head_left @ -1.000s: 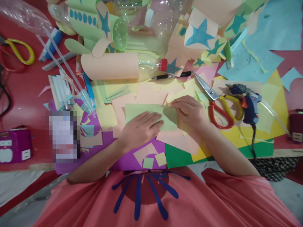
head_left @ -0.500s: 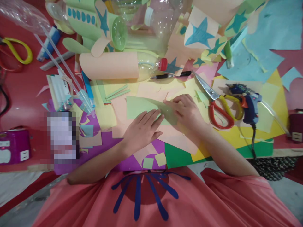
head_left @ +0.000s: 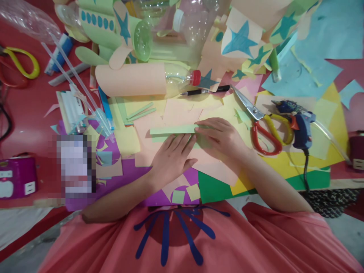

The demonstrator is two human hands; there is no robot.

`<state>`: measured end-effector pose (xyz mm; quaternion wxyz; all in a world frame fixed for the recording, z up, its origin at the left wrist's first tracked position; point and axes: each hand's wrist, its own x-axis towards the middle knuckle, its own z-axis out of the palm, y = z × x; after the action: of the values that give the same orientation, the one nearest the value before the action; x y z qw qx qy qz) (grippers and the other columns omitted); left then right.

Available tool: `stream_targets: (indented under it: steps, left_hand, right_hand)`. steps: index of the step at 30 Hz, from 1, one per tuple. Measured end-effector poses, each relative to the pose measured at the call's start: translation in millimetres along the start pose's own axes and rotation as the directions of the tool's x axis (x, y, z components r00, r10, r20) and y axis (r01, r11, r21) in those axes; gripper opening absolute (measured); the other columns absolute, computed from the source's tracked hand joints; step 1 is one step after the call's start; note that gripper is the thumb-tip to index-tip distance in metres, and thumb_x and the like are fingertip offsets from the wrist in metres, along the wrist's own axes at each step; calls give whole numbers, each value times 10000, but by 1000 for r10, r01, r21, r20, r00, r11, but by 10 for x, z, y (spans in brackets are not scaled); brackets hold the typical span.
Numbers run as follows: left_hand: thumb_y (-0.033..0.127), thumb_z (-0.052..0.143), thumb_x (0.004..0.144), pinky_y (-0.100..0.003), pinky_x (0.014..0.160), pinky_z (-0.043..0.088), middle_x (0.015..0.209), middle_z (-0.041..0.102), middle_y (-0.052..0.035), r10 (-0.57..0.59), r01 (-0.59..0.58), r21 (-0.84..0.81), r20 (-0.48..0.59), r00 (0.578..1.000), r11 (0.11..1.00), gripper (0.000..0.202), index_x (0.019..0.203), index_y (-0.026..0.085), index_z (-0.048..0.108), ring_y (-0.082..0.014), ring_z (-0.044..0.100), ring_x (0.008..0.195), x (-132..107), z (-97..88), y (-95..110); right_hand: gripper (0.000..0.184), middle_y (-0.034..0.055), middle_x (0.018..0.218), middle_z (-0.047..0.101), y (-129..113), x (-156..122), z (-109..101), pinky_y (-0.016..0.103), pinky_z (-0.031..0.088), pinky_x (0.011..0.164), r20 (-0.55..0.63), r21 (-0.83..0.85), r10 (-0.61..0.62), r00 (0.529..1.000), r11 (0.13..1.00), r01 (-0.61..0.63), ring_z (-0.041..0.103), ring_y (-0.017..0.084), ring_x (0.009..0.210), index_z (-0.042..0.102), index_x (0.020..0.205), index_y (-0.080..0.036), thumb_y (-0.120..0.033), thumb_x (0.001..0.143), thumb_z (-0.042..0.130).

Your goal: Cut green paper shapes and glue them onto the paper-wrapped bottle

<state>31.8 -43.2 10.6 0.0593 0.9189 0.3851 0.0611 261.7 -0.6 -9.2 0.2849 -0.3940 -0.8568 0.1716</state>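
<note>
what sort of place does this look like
Probably a craft work area, though I can't tell whether it's at home or in a workshop. A glue gun lies beside scissors, and a clear bottle is partly wrapped in peach paper.

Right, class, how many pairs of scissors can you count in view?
2: one pair of scissors beside the glue gun, another pair at the far left edge, partly cut off. More may be hidden.

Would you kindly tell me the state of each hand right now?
Left hand: open, fingers outstretched, resting against the light green paper.
Right hand: closed, fingertips holding that paper at its folded part.
</note>
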Motion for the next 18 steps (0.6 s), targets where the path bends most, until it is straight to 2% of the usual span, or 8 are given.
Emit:
stream_targets:
  steps: [3,7,9,11,14,18]
  left_hand:
    - [428,390,1083,-461,1175,472,1421,667,-220,22,-24,-42,-47,999,999,567,1463,36,544,-307,625,1349,-10,-6,-13]
    - [304,426,1079,-384,1175,483,1388,710,-149,123,-134,-46,-189,974,990,394,1348,114,642,-236,649,1329,-25,-52,-76]
    - [262,452,1067,-398,1200,461,1444,678,-135,102,-104,2,-226,969,995,381,1386,138,618,-235,616,1380,-27,-64,-94]
    - [299,451,1070,-441,1223,439,1541,593,-151,43,-38,28,-188,981,999,454,1485,137,538,-264,543,1460,-25,-55,-96]
    - [347,422,1078,-487,1238,418,1638,470,-170,-19,21,25,-62,998,999,556,1590,132,409,-299,450,1532,-20,-20,-82]
    - [354,423,1073,-534,1244,397,1640,453,-203,-50,50,-12,8,999,999,587,1601,99,386,-324,424,1546,-21,9,-68]
  right_hand:
    - [288,86,1196,810,-13,6,14,478,629,924,-20,-16,1,1000,1000,-1,763,258,1077,775,1131,-265,-168,995,540]
    - [258,88,1146,820,-34,16,33,443,639,866,-96,-74,-68,993,995,61,771,243,1005,762,1108,-229,-138,971,562]
    - [269,85,1145,819,-37,17,32,436,638,861,-97,-91,-85,992,993,77,768,239,1001,759,1115,-224,-124,968,557]
    - [285,84,1160,814,-36,17,24,441,632,877,-51,-101,-66,997,993,61,763,240,1021,763,1130,-236,-136,987,538]
    - [275,84,1157,812,-34,16,16,445,630,884,-22,-114,-56,998,992,53,759,245,1018,768,1127,-241,-171,1008,531]
    - [269,90,1128,817,-35,15,17,434,636,866,-50,-108,-90,995,991,84,757,249,992,770,1110,-214,-140,994,539]
